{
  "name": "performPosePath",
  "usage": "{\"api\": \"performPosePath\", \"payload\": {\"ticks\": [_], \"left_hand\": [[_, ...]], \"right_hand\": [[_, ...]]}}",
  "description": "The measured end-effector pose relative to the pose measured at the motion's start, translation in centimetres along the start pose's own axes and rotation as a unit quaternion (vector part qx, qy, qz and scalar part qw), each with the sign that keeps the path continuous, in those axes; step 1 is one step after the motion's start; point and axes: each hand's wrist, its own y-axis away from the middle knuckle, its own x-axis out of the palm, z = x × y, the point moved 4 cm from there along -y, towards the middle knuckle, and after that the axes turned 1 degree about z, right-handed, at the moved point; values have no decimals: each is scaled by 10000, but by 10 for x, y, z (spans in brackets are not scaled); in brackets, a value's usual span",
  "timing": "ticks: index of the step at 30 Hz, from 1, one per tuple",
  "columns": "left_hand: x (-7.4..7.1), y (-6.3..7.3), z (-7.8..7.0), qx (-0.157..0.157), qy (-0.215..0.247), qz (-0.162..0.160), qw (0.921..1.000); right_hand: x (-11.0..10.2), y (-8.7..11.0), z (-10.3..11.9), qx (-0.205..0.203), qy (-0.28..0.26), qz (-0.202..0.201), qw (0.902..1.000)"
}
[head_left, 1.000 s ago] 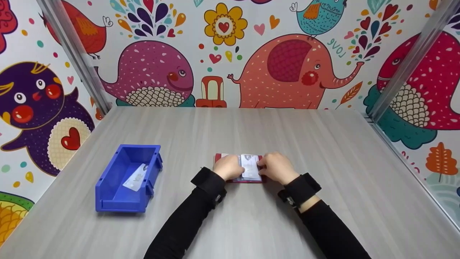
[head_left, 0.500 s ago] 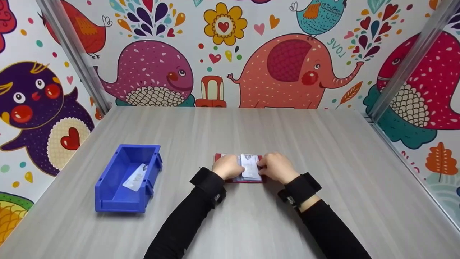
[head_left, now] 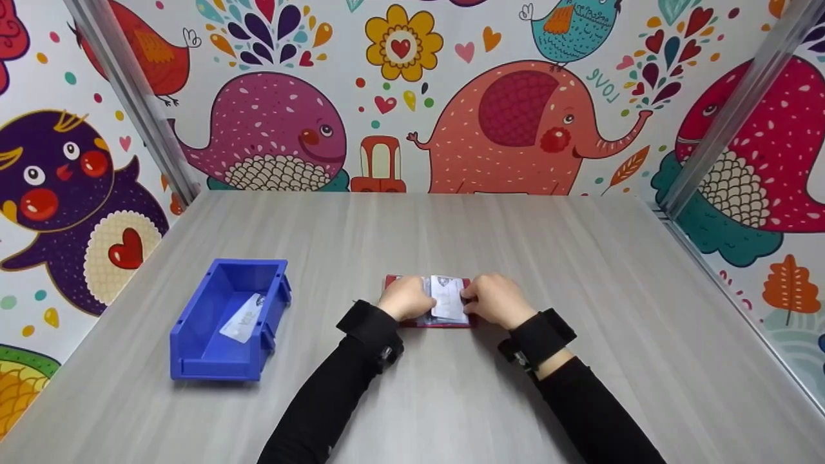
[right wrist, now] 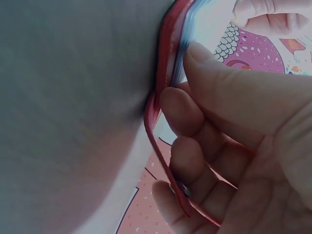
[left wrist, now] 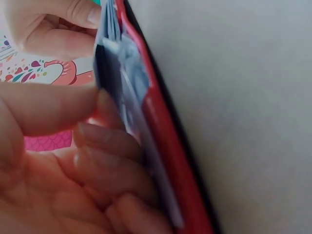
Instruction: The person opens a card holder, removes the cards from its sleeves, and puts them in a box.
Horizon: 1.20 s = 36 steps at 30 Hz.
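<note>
A red card holder (head_left: 461, 325) lies spread on the table in the head view, its clear plastic sleeves (head_left: 422, 320) showing. On its right half is a white card (head_left: 449, 299) with a small dark print near the top. My left hand (head_left: 406, 298) pinches the left edge of a sleeve (left wrist: 101, 68) between thumb and index finger. My right hand (head_left: 495, 299) holds the holder's right edge, thumb on the stack of sleeves. A red strap with a metal snap (right wrist: 181, 189) hangs by my right fingers. Whether the card sits inside a sleeve is hard to tell.
To the left stands a blue plastic bin (head_left: 216, 368) with another whitish card (head_left: 243, 318) tilted inside. The pale wood-grain table (head_left: 425, 232) runs back to a patterned wall. Metal posts (head_left: 132, 96) rise at the far corners.
My left hand has shifted slightly left, and the left edge of the white card has moved a little with it. My right hand and the bin stay put.
</note>
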Motion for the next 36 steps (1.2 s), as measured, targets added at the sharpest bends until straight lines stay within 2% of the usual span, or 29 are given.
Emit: {"api": "performPosePath", "payload": {"ticks": [10,15,19,23,36], "left_hand": [[-3,0,5,-39,480,-60,9988],[-4,0,8,-81,601,68,9981],[-6,1,10,-1,709,134,9974],[-8,3,12,137,735,68,9972],[-10,6,21,-42,1354,-23,9908]], "right_hand": [[1,0,0,-18,-14,32,10000],[1,-1,0,-31,-24,51,10000],[1,0,0,-21,-23,56,10000],[0,1,-1,8,-31,58,10000],[-1,1,-1,71,-24,58,10000]]}}
